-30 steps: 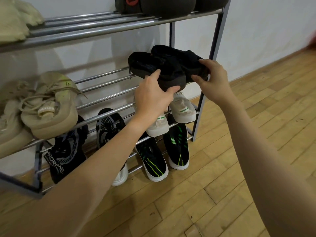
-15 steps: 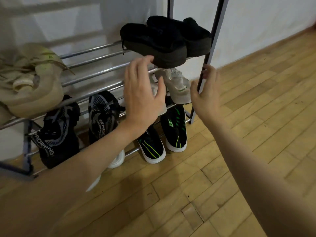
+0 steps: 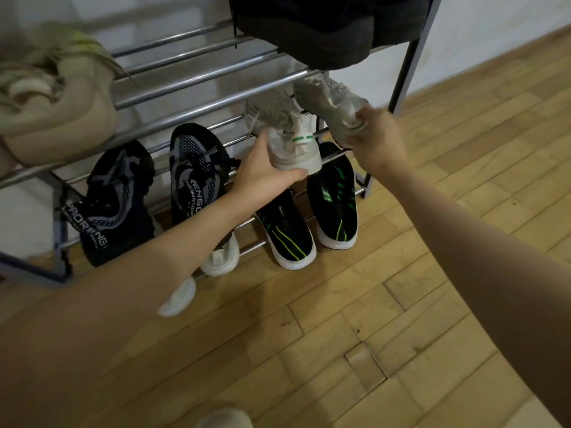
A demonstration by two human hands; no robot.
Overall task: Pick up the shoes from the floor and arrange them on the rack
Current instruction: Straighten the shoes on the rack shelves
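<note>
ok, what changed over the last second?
Both hands let go of the black shoes, left on the upper shelf, and dropped one shelf down. The left hand now cups the heel of the left white sneaker; the right hand grips the heel of the right white sneaker. Unchanged: the beige sneakers, patterned dark sneakers and green-striped black shoes on the rack.

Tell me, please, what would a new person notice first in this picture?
Both hands reach to the white shoes on the rack's lower middle shelf: the left hand grips the left white shoe, the right hand holds the right white shoe. Below stand black shoes with green stripes.
</note>
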